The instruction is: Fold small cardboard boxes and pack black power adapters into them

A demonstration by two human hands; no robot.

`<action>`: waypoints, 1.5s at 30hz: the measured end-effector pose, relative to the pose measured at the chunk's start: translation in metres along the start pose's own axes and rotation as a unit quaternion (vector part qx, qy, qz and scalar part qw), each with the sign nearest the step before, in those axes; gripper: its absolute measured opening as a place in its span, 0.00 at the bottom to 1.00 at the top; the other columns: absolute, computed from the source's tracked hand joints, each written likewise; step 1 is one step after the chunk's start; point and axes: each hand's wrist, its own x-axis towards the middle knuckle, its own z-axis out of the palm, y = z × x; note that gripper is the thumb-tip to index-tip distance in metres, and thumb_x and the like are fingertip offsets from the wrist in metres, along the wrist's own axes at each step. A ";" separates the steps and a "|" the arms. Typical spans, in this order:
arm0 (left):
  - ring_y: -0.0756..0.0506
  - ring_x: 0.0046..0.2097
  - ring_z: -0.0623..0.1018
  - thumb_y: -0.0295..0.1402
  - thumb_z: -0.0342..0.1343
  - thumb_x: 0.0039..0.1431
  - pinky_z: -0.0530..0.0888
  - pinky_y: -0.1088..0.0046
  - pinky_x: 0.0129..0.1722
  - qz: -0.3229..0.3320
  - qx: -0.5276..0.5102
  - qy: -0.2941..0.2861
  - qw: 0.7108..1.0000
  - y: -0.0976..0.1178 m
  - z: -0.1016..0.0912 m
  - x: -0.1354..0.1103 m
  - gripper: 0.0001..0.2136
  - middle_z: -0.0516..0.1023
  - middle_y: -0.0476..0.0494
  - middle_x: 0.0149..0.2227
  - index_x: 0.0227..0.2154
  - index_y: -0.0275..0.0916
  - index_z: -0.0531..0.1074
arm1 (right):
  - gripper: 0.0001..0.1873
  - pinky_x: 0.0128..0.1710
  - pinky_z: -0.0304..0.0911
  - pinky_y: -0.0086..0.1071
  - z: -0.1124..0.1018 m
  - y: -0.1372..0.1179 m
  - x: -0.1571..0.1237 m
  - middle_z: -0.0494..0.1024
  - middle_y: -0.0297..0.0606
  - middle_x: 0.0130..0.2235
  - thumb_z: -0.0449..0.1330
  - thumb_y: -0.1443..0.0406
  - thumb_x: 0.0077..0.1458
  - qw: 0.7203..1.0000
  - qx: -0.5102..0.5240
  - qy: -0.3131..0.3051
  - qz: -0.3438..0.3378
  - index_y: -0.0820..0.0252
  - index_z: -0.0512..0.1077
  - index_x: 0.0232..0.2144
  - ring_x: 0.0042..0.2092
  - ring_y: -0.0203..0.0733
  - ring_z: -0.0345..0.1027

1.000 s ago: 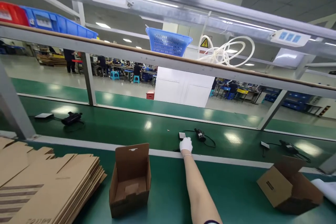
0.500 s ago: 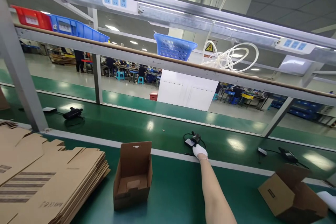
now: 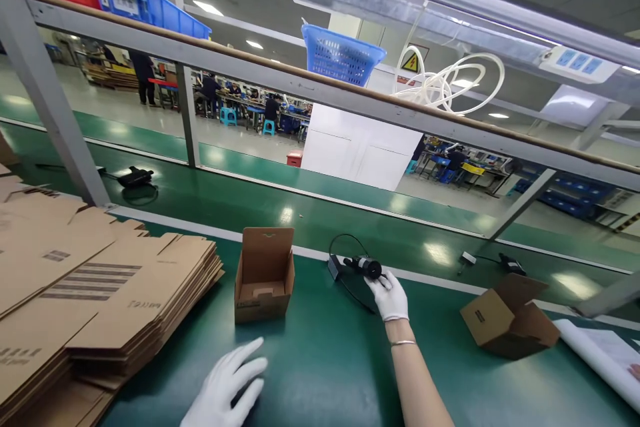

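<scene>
My right hand (image 3: 390, 295), in a white glove, grips a black cylindrical device (image 3: 369, 267) by its near end. A thin black cable loops from the device, and a small dark block with a pale face (image 3: 335, 267) hangs on it. Its exact kind I cannot make out. My left hand (image 3: 227, 383), also gloved in white, is over the green surface at the bottom, fingers spread with nothing in them. Just beyond it stands an open cardboard box (image 3: 264, 280), its lid flap upright.
Flattened cartons (image 3: 130, 300) are stacked at the left. On the right is another open box (image 3: 510, 320), beside white sheeting (image 3: 600, 353) and part of another person's hand. More black devices (image 3: 135, 177) lie along the green belt (image 3: 240, 200). A metal frame with a shelf crosses above.
My right hand has lifted the black device off the belt and brought it nearer, its cable and block trailing. My left hand has come into view at the bottom. The view has tilted down.
</scene>
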 end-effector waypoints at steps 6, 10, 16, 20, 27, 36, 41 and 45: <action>0.38 0.59 0.72 0.47 0.59 0.56 0.66 0.55 0.62 -0.237 -0.449 -0.251 0.824 0.085 0.031 0.087 0.25 0.73 0.38 0.58 0.55 0.45 0.71 | 0.15 0.62 0.59 0.50 0.022 -0.025 -0.088 0.62 0.26 0.17 0.55 0.62 0.56 0.975 0.203 -0.062 0.067 0.52 0.55 0.21 0.43 0.44 0.75; 0.35 0.60 0.69 0.53 0.65 0.48 0.63 0.52 0.62 -0.262 -0.729 -0.172 0.609 0.126 0.044 0.137 0.35 0.72 0.33 0.57 0.55 0.38 0.69 | 0.19 0.52 0.70 0.47 0.045 -0.028 -0.147 0.67 0.31 0.20 0.52 0.51 0.61 0.988 0.024 -0.154 0.005 0.53 0.62 0.22 0.40 0.47 0.75; 0.38 0.49 0.77 0.42 0.72 0.40 0.71 0.56 0.54 -0.277 -0.762 -0.039 0.584 0.129 0.017 0.138 0.26 0.77 0.38 0.43 0.42 0.36 0.73 | 0.18 0.29 0.64 0.32 0.055 -0.034 -0.178 0.76 0.35 0.29 0.55 0.49 0.60 0.832 -0.449 -0.267 -0.187 0.54 0.73 0.29 0.30 0.42 0.71; 0.42 0.39 0.78 0.34 0.72 0.36 0.75 0.57 0.45 -0.248 -0.624 0.026 0.741 0.099 -0.009 0.128 0.29 0.75 0.43 0.40 0.43 0.40 0.66 | 0.25 0.24 0.52 0.31 0.048 -0.063 -0.162 0.76 0.35 0.27 0.44 0.52 0.68 0.626 -0.628 -0.234 -0.399 0.53 0.73 0.27 0.26 0.39 0.66; 0.44 0.41 0.76 0.31 0.70 0.34 0.74 0.65 0.43 -0.304 -0.459 -0.041 0.834 0.065 -0.041 0.117 0.32 0.74 0.45 0.40 0.45 0.38 0.64 | 0.16 0.32 0.55 0.33 0.080 -0.115 -0.151 0.72 0.35 0.21 0.53 0.58 0.66 0.575 -0.552 -0.290 -0.529 0.55 0.76 0.31 0.29 0.41 0.63; 0.50 0.30 0.70 0.31 0.73 0.31 0.70 0.75 0.29 -0.132 -0.547 -0.401 0.723 0.065 -0.049 0.111 0.25 0.71 0.53 0.29 0.36 0.38 0.70 | 0.12 0.28 0.64 0.29 0.147 -0.070 -0.146 0.73 0.29 0.26 0.68 0.58 0.43 0.831 -0.341 -0.430 -0.092 0.57 0.71 0.27 0.27 0.35 0.66; 0.45 0.37 0.75 0.34 0.70 0.36 0.75 0.67 0.39 -0.192 -0.463 -0.174 0.847 0.065 -0.039 0.102 0.28 0.74 0.48 0.37 0.42 0.39 0.65 | 0.16 0.31 0.66 0.30 0.144 -0.055 -0.151 0.75 0.32 0.26 0.55 0.53 0.57 0.847 -0.346 -0.390 -0.109 0.57 0.68 0.24 0.28 0.37 0.68; 0.41 0.44 0.77 0.37 0.69 0.38 0.74 0.62 0.48 -0.245 -0.336 0.011 0.909 0.066 -0.027 0.103 0.30 0.75 0.44 0.43 0.45 0.41 0.63 | 0.26 0.45 0.70 0.37 0.141 -0.055 -0.169 0.80 0.41 0.44 0.58 0.52 0.56 0.811 -0.400 -0.388 -0.177 0.58 0.69 0.53 0.45 0.47 0.75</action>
